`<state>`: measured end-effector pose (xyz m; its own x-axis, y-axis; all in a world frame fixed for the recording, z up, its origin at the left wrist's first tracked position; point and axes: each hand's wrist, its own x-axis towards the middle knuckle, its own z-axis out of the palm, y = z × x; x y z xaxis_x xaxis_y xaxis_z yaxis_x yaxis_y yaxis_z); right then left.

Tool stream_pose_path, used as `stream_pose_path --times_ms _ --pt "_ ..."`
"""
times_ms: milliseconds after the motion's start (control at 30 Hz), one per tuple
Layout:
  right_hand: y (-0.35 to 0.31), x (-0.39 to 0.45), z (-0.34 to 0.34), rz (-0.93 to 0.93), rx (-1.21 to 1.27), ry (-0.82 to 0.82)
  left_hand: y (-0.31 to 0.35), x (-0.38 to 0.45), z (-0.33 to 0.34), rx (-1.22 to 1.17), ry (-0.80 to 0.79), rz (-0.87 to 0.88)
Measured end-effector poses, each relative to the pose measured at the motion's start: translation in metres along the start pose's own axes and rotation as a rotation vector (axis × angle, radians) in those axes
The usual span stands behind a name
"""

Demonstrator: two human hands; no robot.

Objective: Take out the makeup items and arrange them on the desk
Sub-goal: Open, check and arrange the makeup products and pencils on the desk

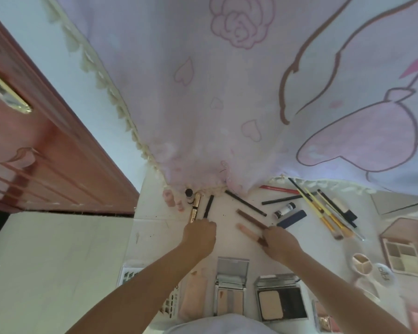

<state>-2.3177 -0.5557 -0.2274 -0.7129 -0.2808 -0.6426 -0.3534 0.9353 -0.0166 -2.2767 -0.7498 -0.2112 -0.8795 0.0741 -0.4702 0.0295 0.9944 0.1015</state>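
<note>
A black makeup pencil lies on the white desk beside a gold tube; its near end is met by the curled fingers of the left hand, though whether it is actually pinched cannot be told. A brown pencil is gripped at its near end by the right hand, fingers curled round it, with a pink tube lying just beside. Further right, a navy tube, a small white bottle and yellow-handled brushes are spread out. Two open compacts are set nearer the person. A pink printed curtain hangs over the desk's far edge.
</note>
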Motion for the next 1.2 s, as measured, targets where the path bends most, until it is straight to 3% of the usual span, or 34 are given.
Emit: stream_pose_path --times_ms 233,400,500,600,700,867,1100,1200 --pt "-0.006 -0.023 -0.029 -0.002 0.183 0.112 0.025 -0.007 -0.027 0.040 0.103 0.172" --pt "-0.011 -0.053 -0.078 -0.137 0.594 0.293 0.034 -0.008 -0.049 0.054 0.214 0.139" --pt "-0.015 -0.069 -0.113 -0.149 0.811 0.407 0.035 -0.006 -0.074 0.018 0.409 0.129" --pt "-0.014 -0.077 -0.147 -0.060 1.039 0.543 0.030 -0.005 -0.108 -0.004 0.707 0.280" --pt "-0.013 -0.087 -0.182 -0.056 1.206 0.667 0.024 -0.010 -0.150 0.049 0.851 0.406" --pt "-0.017 -0.113 -0.232 -0.285 1.194 1.000 0.027 -0.035 -0.220 0.089 0.818 0.487" --pt "-0.014 -0.147 -0.283 -0.462 1.037 1.291 0.027 -0.062 -0.304 -0.157 0.659 0.620" --pt "-0.014 -0.162 -0.302 -0.565 0.919 1.426 0.027 -0.072 -0.332 -0.386 0.530 0.665"
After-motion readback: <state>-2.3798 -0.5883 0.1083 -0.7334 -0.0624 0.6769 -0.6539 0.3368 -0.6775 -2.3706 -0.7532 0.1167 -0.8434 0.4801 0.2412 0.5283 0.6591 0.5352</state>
